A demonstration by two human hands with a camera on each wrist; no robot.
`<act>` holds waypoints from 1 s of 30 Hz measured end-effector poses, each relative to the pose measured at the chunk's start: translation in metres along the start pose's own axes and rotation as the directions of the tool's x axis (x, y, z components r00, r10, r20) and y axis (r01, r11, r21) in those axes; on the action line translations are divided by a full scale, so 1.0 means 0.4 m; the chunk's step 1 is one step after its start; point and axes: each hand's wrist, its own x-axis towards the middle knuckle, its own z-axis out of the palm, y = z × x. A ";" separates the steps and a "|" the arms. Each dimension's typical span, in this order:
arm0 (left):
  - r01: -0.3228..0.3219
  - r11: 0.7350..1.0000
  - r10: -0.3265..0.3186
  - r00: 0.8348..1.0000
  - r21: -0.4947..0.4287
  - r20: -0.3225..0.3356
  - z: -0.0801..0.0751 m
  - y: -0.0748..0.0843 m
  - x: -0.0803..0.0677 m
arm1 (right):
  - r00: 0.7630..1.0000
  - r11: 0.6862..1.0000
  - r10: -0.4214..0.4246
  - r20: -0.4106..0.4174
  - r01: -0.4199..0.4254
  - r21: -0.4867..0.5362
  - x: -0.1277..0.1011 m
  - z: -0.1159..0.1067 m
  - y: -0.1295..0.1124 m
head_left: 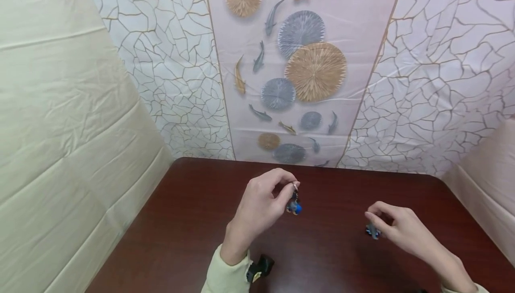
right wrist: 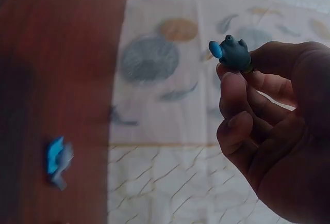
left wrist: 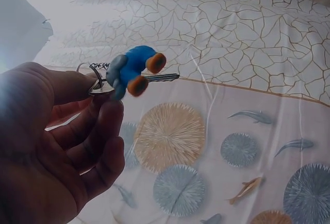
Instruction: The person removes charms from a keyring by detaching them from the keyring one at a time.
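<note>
We see the left hand [head_left: 261, 205] raised above the dark red-brown wooden table [head_left: 193, 221], its thumb and fingers pinched on a metal key ring. From that ring hangs a small blue and grey rubber figure with orange feet [left wrist: 133, 70], and a silver key [left wrist: 161, 78] juts out sideways just behind it. In the head view this figure dangles just below the fingertips, clear of the tabletop.

The right hand [head_left: 396, 228] sits lower and well apart to the right, its fingers curled around a second small grey and blue figure [right wrist: 232, 53], held between thumb and forefinger. We cannot tell whether this one touches the table.

Behind the table hangs a pale cloth printed with fish and round fan shapes [head_left: 299, 69], flanked by white cloth with gold crackle lines [head_left: 169, 60]. No container shows in any view.
</note>
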 end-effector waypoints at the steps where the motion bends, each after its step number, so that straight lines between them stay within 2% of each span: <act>1: 0.004 1.000 -0.004 1.000 -0.002 0.000 -0.002 0.000 0.000 | 1.000 1.000 0.019 0.012 -0.019 -0.001 -0.007 0.000 0.011; 5: 0.024 1.000 -0.024 1.000 0.001 -0.018 -0.014 -0.003 -0.002 | 0.992 0.995 0.102 0.074 -0.100 -0.024 -0.033 0.002 0.059; 8: 0.026 1.000 -0.026 0.999 -0.004 -0.027 -0.020 -0.006 -0.002 | 0.978 0.985 0.172 0.122 -0.167 -0.047 -0.052 -0.001 0.103; 11: 0.011 1.000 -0.011 1.000 -0.015 -0.024 -0.018 -0.009 0.000 | 0.951 0.966 0.255 0.172 -0.244 -0.084 -0.069 -0.006 0.146; 15: -0.002 1.000 0.002 1.000 -0.006 -0.025 -0.010 -0.011 0.002 | 0.915 0.943 0.329 0.235 -0.303 -0.140 -0.091 -0.010 0.194; 19: 0.016 1.000 -0.016 1.000 -0.001 -0.015 -0.007 -0.008 0.002 | 0.903 0.936 0.342 0.261 -0.303 -0.180 -0.112 -0.008 0.228; 24: 0.022 1.000 -0.022 1.000 -0.015 -0.002 -0.004 -0.006 0.004 | 0.906 0.941 0.315 0.284 -0.258 -0.219 -0.119 0.000 0.253; 27: 0.016 1.000 -0.016 1.000 0.004 -0.005 -0.002 -0.006 0.004 | 0.895 0.940 0.314 0.317 -0.245 -0.239 -0.117 0.007 0.258; 30: 0.012 1.000 -0.012 1.000 0.014 -0.006 -0.001 -0.006 0.004 | 0.874 0.932 0.337 0.350 -0.257 -0.257 -0.114 0.013 0.258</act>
